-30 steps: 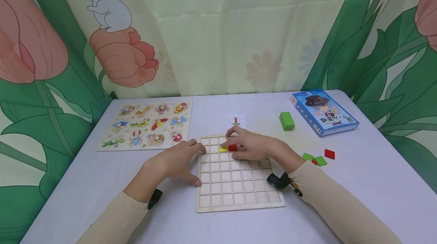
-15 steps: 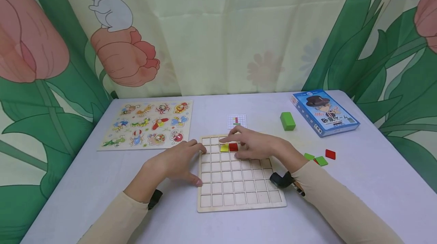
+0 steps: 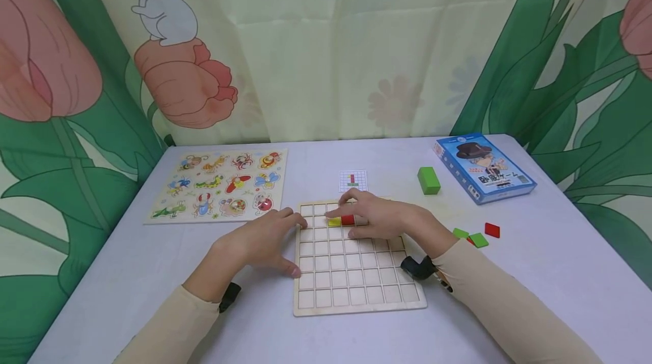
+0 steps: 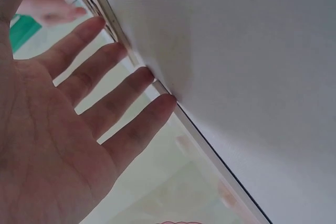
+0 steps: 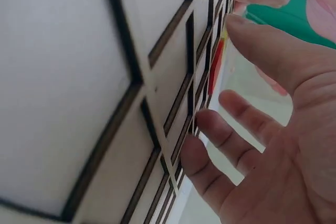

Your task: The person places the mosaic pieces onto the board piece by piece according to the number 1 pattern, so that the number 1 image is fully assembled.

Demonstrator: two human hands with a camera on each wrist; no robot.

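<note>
A pale wooden grid board (image 3: 341, 281) lies flat on the table in the head view. Two square tiles sit side by side in its upper cells, a yellow tile (image 3: 334, 222) and a red tile (image 3: 347, 220). My left hand (image 3: 262, 239) rests at the board's left edge, thumb and fingers spread apart. Over the upper part of the board is my right hand (image 3: 379, 217), its index fingertip at the yellow tile and its thumb lower on the grid. In the right wrist view the red tile (image 5: 216, 69) shows beyond the fingers, and nothing is gripped.
Behind the board lies a small pattern card (image 3: 352, 180). A green block (image 3: 428, 180) and a blue game box (image 3: 485, 168) stand at the back right. Loose green tiles (image 3: 479, 240) and red tiles (image 3: 492, 230) lie to the right. An insect picture board (image 3: 219, 187) is at the left.
The right index finger was slightly raised half a second ago, showing more of the yellow tile. It is now lower, back at that tile. The left hand and the board stay put.
</note>
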